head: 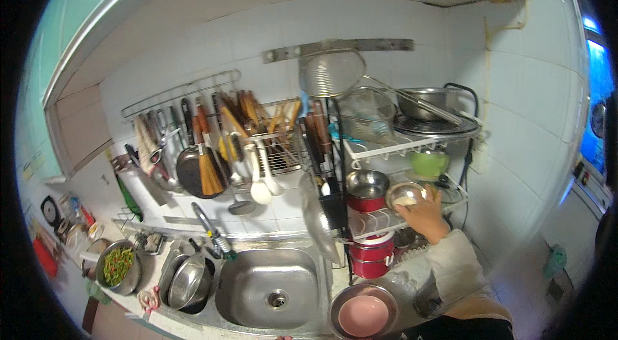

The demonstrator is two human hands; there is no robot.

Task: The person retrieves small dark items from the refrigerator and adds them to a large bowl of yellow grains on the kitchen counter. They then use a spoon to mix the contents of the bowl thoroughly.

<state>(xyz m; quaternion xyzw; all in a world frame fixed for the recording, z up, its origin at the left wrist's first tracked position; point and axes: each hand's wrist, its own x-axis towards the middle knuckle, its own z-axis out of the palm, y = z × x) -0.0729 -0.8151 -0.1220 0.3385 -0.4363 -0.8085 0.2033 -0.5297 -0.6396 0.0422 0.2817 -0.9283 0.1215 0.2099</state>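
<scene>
My right hand, in a pale sleeve, reaches to the middle shelf of a white wire rack. Its fingers and thumb grip the right side of a small metal bowl, whose inside faces me. Left of this bowl, a metal bowl sits on a red container. Behind my fingers a green cup stands on the same rack. Only a fingertip of my left hand shows at the bottom edge, so what it holds is hidden.
A steel sink lies in front, with a metal basin in its left bowl. A pink bowl rests inside a metal basin at right. Chopped green vegetables fill a pot at left. A strainer hangs above the rack.
</scene>
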